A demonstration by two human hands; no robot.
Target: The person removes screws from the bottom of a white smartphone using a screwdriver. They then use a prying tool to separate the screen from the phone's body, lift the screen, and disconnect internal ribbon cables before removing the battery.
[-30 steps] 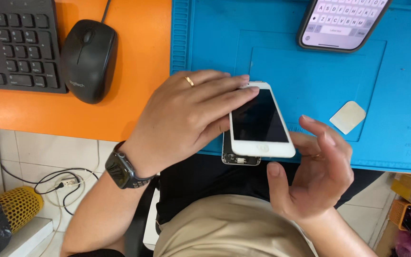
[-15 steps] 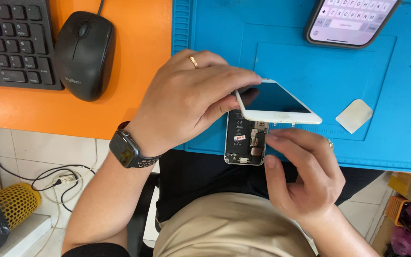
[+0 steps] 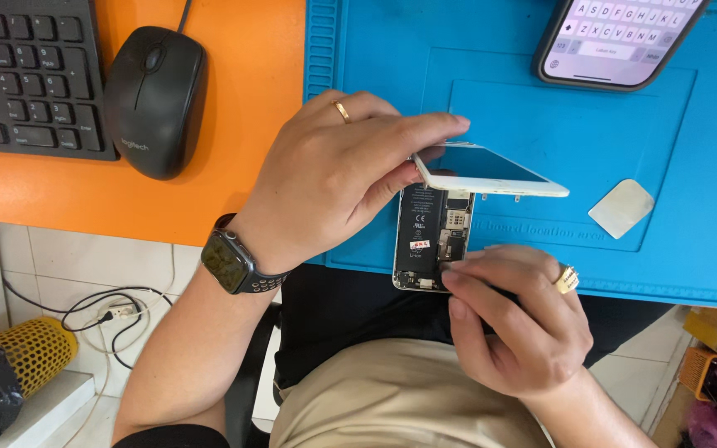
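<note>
An orange bench (image 3: 242, 124) carries a blue repair mat (image 3: 541, 124). On the mat's near edge lies an opened phone body (image 3: 425, 236). The left hand (image 3: 334, 178) pinches the white screen panel (image 3: 491, 170), lifted above it. The right hand (image 3: 516, 319), fingers pressed together, grips the body's lower end.

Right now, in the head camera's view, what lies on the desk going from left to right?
Black keyboard → black computer mouse → opened white smartphone body → small pale rounded plastic square, on the blue work mat.
</note>
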